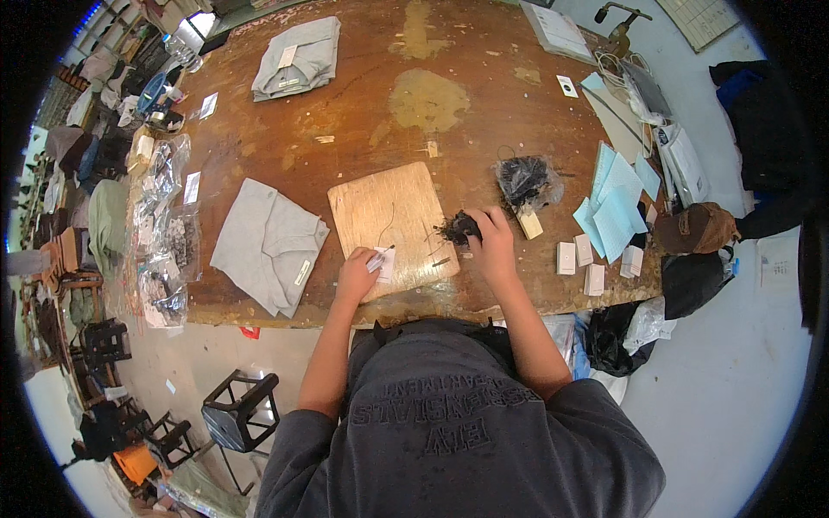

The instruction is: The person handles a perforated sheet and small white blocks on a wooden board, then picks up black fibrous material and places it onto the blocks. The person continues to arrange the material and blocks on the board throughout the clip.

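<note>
Head: blk clump (455, 229), prob. stringy

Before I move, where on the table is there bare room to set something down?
Widest is the middle of the table, between the upper grey garment and the wooden board, save small scraps. Another lies between the plastic bag and the white packets. The right side is crowded with blue papers and small white boxes.

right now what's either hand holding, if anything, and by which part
Left hand: a white tag, by its left side. Right hand: at the right side of the black strings; whether gripped, cannot be told.
</note>
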Available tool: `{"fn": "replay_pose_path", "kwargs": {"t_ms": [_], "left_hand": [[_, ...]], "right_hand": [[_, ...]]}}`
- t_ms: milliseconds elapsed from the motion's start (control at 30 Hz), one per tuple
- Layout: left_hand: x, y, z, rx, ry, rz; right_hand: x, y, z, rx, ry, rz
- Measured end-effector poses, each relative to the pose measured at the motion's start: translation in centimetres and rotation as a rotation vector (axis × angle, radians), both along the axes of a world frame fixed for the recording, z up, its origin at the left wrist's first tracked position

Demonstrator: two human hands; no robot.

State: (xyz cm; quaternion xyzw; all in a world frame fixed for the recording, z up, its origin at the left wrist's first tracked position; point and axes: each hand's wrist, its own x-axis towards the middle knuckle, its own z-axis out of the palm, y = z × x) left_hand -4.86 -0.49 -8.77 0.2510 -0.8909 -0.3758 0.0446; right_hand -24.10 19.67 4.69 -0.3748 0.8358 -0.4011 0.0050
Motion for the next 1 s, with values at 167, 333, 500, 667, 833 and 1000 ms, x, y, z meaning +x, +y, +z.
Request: {"fn": "replay_pose_path", "kwargs": {"t_ms": [167, 333, 500, 667, 833, 1000], "left_hand": [[0.6, 0.1, 0.1, -0.128, 0.031, -0.028], [0.4, -0.5, -0.3, -0.074, -0.041, -0.046], [0.4, -0.1, -0.2, -0.075, -0.052, -0.023], [0.4, 0.2, -0.2, -0.071, -0.049, -0.001], [0.5, 0.2, -0.5, -0.074, -0.032, 0.020], [0.0, 0.8, 0.4, -0.097, -0.081, 0.036]], "right_hand": [[1.1, -0.7, 1.8, -0.150, 0.007, -0.051], [0.4, -0.7, 4.8, -0.201, 0.017, -0.078], [-0.6, -1.6, 3.9, -0.225, -0.096, -0.001], [-1.1, -4.0, -3.2, -0.016, -0.147, 0.074], [-1.8, -3.1, -9.3, 0.084, 0.040, 0.018], [-0.7, 2.0, -11.8, 0.624, -0.262, 0.071]]}}
